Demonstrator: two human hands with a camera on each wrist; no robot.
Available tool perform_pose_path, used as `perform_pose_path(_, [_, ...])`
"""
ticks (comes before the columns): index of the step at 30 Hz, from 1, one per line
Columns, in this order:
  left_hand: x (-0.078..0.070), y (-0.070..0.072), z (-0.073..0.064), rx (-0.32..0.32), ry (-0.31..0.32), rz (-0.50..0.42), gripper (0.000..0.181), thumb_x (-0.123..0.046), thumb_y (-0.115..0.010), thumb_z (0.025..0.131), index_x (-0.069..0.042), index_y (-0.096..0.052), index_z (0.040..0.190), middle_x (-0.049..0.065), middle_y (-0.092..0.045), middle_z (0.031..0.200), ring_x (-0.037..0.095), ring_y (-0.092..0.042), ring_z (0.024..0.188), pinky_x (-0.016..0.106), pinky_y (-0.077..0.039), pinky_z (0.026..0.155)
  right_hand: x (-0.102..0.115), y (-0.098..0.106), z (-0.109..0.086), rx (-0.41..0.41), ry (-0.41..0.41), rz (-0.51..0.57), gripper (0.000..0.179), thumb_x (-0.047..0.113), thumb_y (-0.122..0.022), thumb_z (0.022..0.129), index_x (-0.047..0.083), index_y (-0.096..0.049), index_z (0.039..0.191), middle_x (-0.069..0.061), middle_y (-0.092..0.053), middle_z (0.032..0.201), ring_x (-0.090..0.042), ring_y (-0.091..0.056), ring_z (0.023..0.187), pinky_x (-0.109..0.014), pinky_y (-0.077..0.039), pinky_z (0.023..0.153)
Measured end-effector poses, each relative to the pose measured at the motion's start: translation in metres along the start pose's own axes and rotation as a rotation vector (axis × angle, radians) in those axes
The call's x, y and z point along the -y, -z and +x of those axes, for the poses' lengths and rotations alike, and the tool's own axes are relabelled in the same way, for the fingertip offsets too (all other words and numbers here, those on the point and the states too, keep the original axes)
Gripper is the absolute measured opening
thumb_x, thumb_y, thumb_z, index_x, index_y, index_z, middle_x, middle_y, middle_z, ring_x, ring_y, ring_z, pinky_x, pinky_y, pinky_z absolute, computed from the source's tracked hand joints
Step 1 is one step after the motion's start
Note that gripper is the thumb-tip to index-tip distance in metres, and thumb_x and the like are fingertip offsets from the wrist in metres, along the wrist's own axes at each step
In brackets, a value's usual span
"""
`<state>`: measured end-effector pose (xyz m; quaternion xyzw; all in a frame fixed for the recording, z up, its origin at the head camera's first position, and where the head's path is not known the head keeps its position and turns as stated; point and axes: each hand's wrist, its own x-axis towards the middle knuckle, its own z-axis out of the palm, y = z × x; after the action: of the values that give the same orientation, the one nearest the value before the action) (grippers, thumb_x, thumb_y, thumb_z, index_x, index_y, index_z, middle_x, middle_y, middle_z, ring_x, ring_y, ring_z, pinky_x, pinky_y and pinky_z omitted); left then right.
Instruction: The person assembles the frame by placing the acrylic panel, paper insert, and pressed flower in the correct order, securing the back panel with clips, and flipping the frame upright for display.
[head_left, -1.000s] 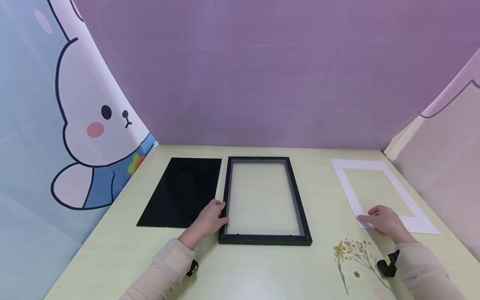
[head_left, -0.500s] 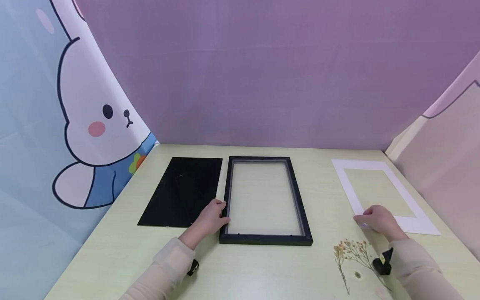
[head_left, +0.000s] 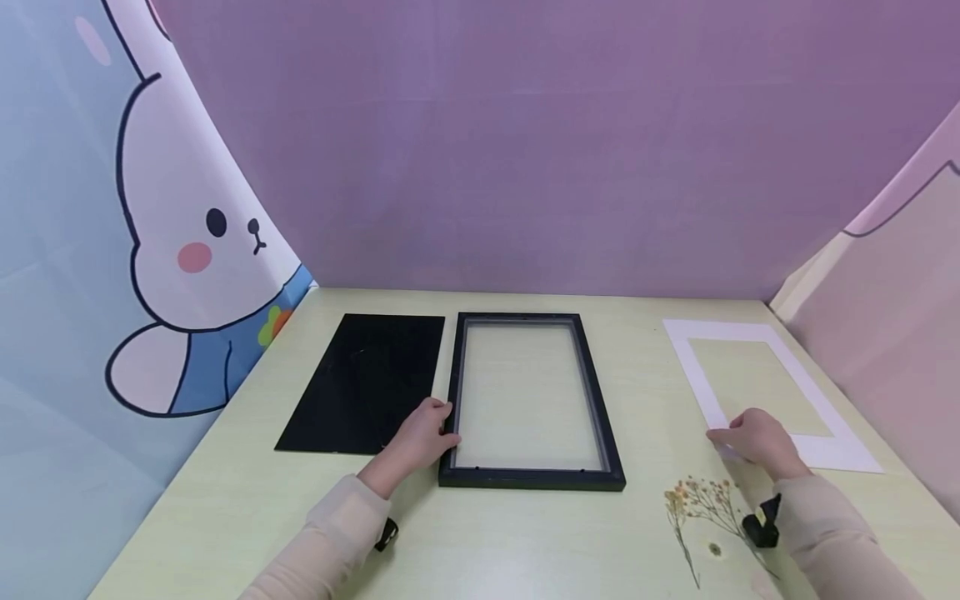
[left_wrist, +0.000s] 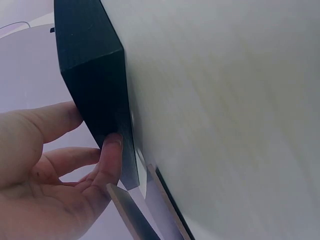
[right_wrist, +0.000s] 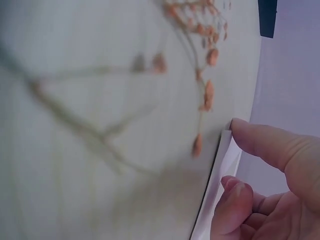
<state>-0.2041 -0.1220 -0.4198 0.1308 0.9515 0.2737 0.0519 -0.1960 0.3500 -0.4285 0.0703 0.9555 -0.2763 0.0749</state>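
At the middle of the table lies a black picture frame (head_left: 613, 433), its inside showing the pale tabletop. My left hand (head_left: 416, 433) grips its left side bar, thumb over the inner edge and fingers on the outer side. In the left wrist view the fingers lie against the frame's dark wall (left_wrist: 95, 85). On the right, a white mat board (head_left: 840, 450) with a rectangular opening lies on the table. My right hand (head_left: 761, 440) pinches its near left corner. The right wrist view shows the fingertips at the mat's edge (right_wrist: 217, 175); part of the corner is hidden.
A black backing board (head_left: 360, 383) lies left of the frame, partly behind the left hand. Dried flower sprigs (head_left: 712, 508) and a small pressed flower (head_left: 715, 550) lie close to the right wrist. A purple backdrop (head_left: 525, 150) stands behind the table (head_left: 540, 542).
My right hand has slid slightly left along the mat's near left corner. The mat's near edge has shifted very slightly. My left hand and the picture frame stay in place.
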Motion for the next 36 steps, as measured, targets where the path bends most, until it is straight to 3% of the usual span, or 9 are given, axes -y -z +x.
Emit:
perform_pose_path(3, [-0.0003, 0.0000, -0.0001, -0.001, 0.000, 0.000, 0.052, -0.012, -0.066, 0.085, 0.012, -0.047, 0.127, 0.025, -0.043, 0.126, 0.022, -0.053, 0.086, 0.035, -0.046, 0.075, 0.0013, -0.0022, 0.0003, 0.002, 0.003, 0.022, 0.043, 0.024, -0.062, 0.081, 0.018, -0.034, 0.050, 0.006, -0.032, 0.044, -0.009, -0.028, 0.041, -0.027, -0.026, 0.042])
perform_pose_path(10, [0.0004, -0.0004, 0.0003, -0.009, -0.010, 0.008, 0.052, -0.012, -0.067, 0.085, 0.012, -0.048, 0.126, 0.026, -0.044, 0.125, 0.023, -0.053, 0.088, 0.036, -0.045, 0.077, -0.0001, -0.0032, 0.0013, -0.005, -0.023, 0.037, 0.035, 0.023, -0.059, 0.078, 0.016, -0.039, 0.050, 0.004, -0.039, 0.045, -0.011, -0.037, 0.041, -0.027, -0.030, 0.043])
perform_pose_path(15, [0.0007, -0.0005, 0.0008, -0.004, -0.006, 0.006, 0.052, -0.012, -0.066, 0.085, 0.012, -0.047, 0.127, 0.025, -0.043, 0.126, 0.021, -0.053, 0.085, 0.035, -0.045, 0.075, -0.0018, -0.0015, 0.0020, 0.007, -0.047, 0.102, 0.025, 0.021, -0.057, 0.079, 0.005, -0.053, 0.060, -0.001, -0.050, 0.052, -0.015, -0.049, 0.047, -0.030, -0.039, 0.046])
perform_pose_path(19, [0.0007, -0.0010, 0.0009, -0.003, -0.008, 0.003, 0.052, -0.012, -0.066, 0.085, 0.012, -0.047, 0.127, 0.025, -0.043, 0.126, 0.019, -0.053, 0.082, 0.033, -0.046, 0.072, -0.0028, -0.0003, 0.0026, 0.002, -0.048, 0.143, 0.026, 0.021, -0.062, 0.081, -0.001, -0.050, 0.072, -0.004, -0.051, 0.059, -0.016, -0.051, 0.050, -0.031, -0.042, 0.049])
perform_pose_path(26, [0.0005, -0.0007, 0.0003, -0.005, -0.012, 0.004, 0.052, -0.012, -0.066, 0.085, 0.012, -0.047, 0.127, 0.025, -0.043, 0.125, 0.019, -0.053, 0.081, 0.033, -0.045, 0.072, 0.0017, -0.0027, 0.0002, 0.001, -0.011, 0.102, 0.042, 0.028, -0.068, 0.080, 0.012, -0.039, 0.055, 0.000, -0.044, 0.047, -0.014, -0.045, 0.044, -0.030, -0.036, 0.045])
perform_pose_path(36, [0.0006, -0.0008, -0.0003, -0.006, -0.008, 0.006, 0.051, -0.013, -0.066, 0.086, 0.011, -0.047, 0.127, 0.025, -0.043, 0.127, 0.026, -0.053, 0.096, 0.038, -0.045, 0.081, 0.0058, -0.0039, 0.0008, -0.004, -0.020, 0.045, 0.040, 0.025, -0.062, 0.080, 0.016, -0.039, 0.048, 0.004, -0.040, 0.042, -0.012, -0.037, 0.040, -0.027, -0.028, 0.042])
